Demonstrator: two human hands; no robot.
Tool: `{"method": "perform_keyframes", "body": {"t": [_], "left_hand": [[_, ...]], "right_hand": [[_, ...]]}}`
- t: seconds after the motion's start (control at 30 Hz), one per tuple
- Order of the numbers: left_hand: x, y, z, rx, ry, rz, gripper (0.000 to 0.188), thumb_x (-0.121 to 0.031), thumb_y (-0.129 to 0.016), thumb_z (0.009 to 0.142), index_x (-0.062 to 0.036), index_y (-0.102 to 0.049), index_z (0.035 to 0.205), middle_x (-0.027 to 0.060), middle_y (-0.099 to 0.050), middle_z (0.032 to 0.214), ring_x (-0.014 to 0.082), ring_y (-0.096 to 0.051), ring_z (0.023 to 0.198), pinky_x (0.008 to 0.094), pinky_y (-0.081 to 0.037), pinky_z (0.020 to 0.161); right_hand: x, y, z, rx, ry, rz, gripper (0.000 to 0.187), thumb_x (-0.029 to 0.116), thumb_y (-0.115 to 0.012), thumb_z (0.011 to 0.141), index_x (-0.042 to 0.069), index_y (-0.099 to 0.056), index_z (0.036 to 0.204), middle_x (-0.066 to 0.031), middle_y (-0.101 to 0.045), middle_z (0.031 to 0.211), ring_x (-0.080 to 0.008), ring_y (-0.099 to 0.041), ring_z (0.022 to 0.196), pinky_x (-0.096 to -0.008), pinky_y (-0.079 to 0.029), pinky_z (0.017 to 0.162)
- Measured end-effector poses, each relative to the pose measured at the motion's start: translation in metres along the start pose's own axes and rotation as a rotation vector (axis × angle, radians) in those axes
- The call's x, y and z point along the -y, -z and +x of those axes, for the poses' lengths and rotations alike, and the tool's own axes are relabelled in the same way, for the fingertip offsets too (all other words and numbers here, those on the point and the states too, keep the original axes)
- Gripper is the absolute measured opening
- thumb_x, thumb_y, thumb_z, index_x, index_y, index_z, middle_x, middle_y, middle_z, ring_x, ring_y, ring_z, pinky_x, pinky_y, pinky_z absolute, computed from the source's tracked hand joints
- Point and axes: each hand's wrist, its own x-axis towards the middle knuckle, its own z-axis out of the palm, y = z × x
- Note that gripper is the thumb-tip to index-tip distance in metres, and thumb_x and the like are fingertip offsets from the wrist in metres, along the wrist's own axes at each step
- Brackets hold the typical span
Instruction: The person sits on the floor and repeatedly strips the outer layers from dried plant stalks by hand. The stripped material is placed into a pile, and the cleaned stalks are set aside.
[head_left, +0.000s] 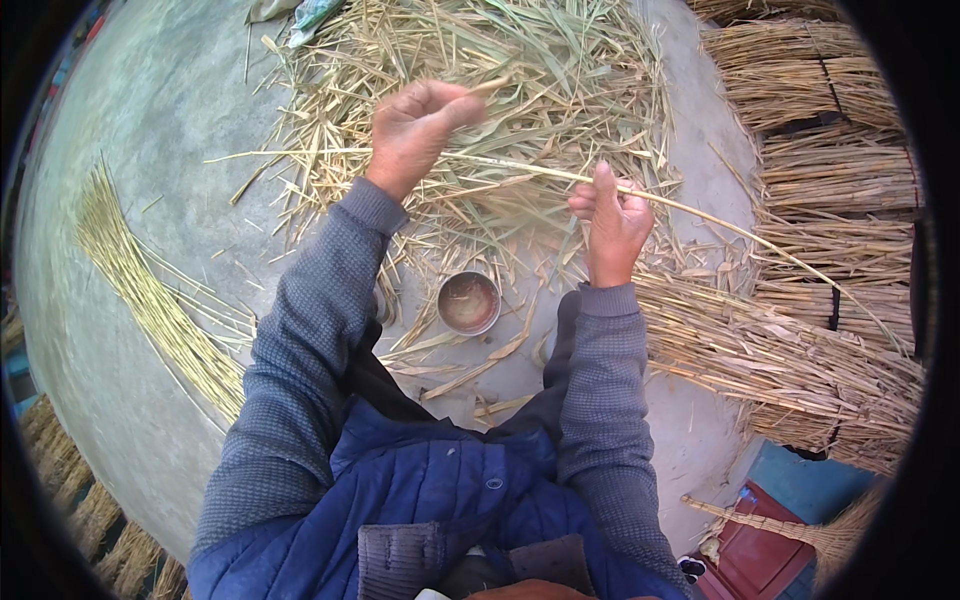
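A long, thin, pale reed stalk point(540, 171) runs crosswise in front of me, its right end bending down over the reeds on the right. My right hand point(617, 230) is closed round it, thumb on top. Farther left, my left hand point(412, 130) is raised in a pinch on a dry leaf strip point(492, 86) that sticks out past its fingers. The stalk's left part passes behind this hand's wrist. Some motion blur softens the left fingers. Beneath both hands spreads a heap of dry and greenish leaf strips point(560, 75).
A small round bowl point(468, 304) stands on the concrete floor between my feet. Thin stalks point(150, 285) lie bunched at the left. Thicker loose reeds point(790, 350) lie at the right, beside stacked tied bundles point(840, 185). A broom point(825, 540) and a red panel point(765, 555) are lower right.
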Motion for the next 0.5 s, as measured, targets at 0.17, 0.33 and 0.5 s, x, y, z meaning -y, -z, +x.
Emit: {"method": "perform_keyframes", "body": {"t": [0.17, 0.33, 0.5], "left_hand": [[-0.008, 0.063, 0.030, -0.043, -0.171, 0.371, 0.015, -0.017, -0.076, 0.088, -0.0069, -0.071, 0.099, 0.0039, -0.073, 0.081, 0.0067, -0.062, 0.064, 0.0210, -0.049, 0.058], [0.010, 0.037, 0.019, 0.222, -0.572, 1.330, 0.024, -0.034, -0.069, 0.090, -0.0124, -0.072, 0.098, 0.0052, -0.070, 0.085, 0.0201, -0.061, 0.088, 0.0383, -0.040, 0.083], [0.014, 0.001, 0.005, 0.604, -0.580, 0.969, 0.023, -0.033, -0.069, 0.091, -0.0098, -0.073, 0.091, 0.0039, -0.067, 0.077, 0.0223, -0.061, 0.079, 0.0362, -0.041, 0.080]], "right_hand": [[-0.002, 0.006, 0.001, 0.008, -0.033, -0.008, 0.040, 0.036, -0.072, 0.093, -0.003, -0.062, 0.093, -0.0141, -0.069, 0.078, -0.0164, -0.067, 0.060, -0.0256, -0.054, 0.055], [-0.006, -0.003, -0.001, 0.067, -0.014, 0.036, 0.038, 0.033, -0.071, 0.094, -0.004, -0.062, 0.095, -0.0155, -0.070, 0.080, -0.0177, -0.070, 0.064, -0.0249, -0.056, 0.057], [-0.011, -0.010, -0.002, 0.076, -0.077, 0.112, 0.033, 0.028, -0.070, 0.096, -0.004, -0.062, 0.097, -0.0147, -0.070, 0.082, -0.0177, -0.071, 0.068, -0.0243, -0.057, 0.059]]}}
